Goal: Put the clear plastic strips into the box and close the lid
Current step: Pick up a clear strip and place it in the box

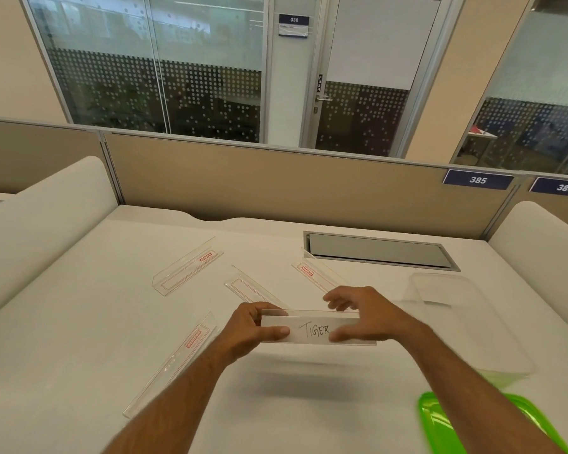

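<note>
Above the white desk, both hands hold up a clear plastic strip (313, 329) with a paper reading "TIGER" inside. My left hand (253, 327) pinches its left end between thumb and fingers. My right hand (361, 314) grips its right end, thumb on the front. Several more clear strips with red print lie on the desk: one at back left (187, 267), one in the middle (250, 288), one behind my right hand (312, 273), one at near left (174, 362). The clear box (466, 322) stands open at the right, its green lid (440, 424) lying in front of it.
A grey cable hatch (379, 250) is set into the desk at the back right. Beige partition panels (276, 181) wall off the back, and white padded dividers (43, 224) rise at the left and right sides.
</note>
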A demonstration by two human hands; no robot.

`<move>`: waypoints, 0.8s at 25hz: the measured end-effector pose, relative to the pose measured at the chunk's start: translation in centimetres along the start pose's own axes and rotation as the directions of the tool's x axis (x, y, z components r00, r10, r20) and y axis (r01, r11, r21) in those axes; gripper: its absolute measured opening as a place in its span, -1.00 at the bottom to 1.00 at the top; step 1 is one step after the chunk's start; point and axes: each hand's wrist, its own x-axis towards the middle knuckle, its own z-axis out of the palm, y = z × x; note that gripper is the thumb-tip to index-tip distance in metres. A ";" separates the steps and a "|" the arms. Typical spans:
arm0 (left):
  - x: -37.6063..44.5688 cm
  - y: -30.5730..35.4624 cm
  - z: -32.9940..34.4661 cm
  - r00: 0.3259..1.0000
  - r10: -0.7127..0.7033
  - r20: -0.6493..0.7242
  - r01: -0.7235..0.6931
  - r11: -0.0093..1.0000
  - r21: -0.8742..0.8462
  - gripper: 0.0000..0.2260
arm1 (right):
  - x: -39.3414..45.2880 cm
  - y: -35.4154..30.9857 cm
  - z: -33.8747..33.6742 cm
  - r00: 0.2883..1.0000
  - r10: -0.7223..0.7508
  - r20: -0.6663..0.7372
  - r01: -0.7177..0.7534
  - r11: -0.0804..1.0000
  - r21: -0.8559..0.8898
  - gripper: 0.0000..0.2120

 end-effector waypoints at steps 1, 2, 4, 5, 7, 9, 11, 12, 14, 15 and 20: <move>0.2 0.2 0.3 1.000 0.007 0.014 -0.007 1.000 0.001 -0.55 | 0.3 -0.7 0.0 0.997 0.003 0.077 0.010 0.985 -0.171 -0.21; 0.4 0.3 0.5 1.000 0.014 0.027 -0.014 1.000 -0.003 -0.53 | 0.6 -1.2 0.1 0.992 0.013 0.129 0.022 0.964 -0.267 -0.18; 0.9 0.8 1.0 0.999 0.022 0.048 -0.022 1.000 -0.003 -0.50 | 1.0 -1.9 0.5 0.985 0.010 0.173 0.050 0.940 -0.337 -0.21; 1.1 1.0 1.1 0.998 0.021 0.058 -0.021 1.000 0.005 -0.51 | 1.1 -2.0 0.7 0.984 0.002 0.177 0.061 0.935 -0.350 -0.26; 1.6 1.4 1.7 0.997 0.005 0.072 -0.009 0.998 0.056 -0.53 | 0.8 -1.7 0.6 0.987 0.002 0.160 0.057 0.929 -0.366 -0.33; 2.3 1.7 2.8 1.000 0.003 0.029 -0.008 0.983 0.182 -0.49 | 0.3 -0.8 0.2 0.994 0.038 0.107 0.007 0.922 -0.387 -0.30; 3.1 2.0 4.3 0.997 0.044 -0.061 -0.020 0.941 0.338 -0.39 | -0.3 0.4 -0.8 0.995 0.098 0.014 -0.085 0.917 -0.389 -0.27; 3.7 1.9 5.0 0.994 0.062 -0.092 -0.018 0.909 0.416 -0.33 | -0.6 1.1 -1.6 0.990 0.132 -0.052 -0.142 0.914 -0.379 -0.27; 4.8 1.3 6.5 0.993 0.076 -0.093 -0.010 0.825 0.565 -0.24 | -1.4 2.5 -3.8 0.954 0.203 -0.219 -0.269 0.904 -0.332 -0.25; 5.3 0.7 7.2 0.994 0.082 -0.072 -0.017 0.768 0.640 -0.21 | -1.7 3.4 -5.0 0.920 0.244 -0.308 -0.336 0.895 -0.295 -0.23; 8.0 -3.2 11.1 0.994 0.101 0.032 -0.079 0.508 0.858 -0.13 | -4.6 8.9 -9.7 0.678 0.463 -0.571 -0.633 0.763 -0.133 -0.24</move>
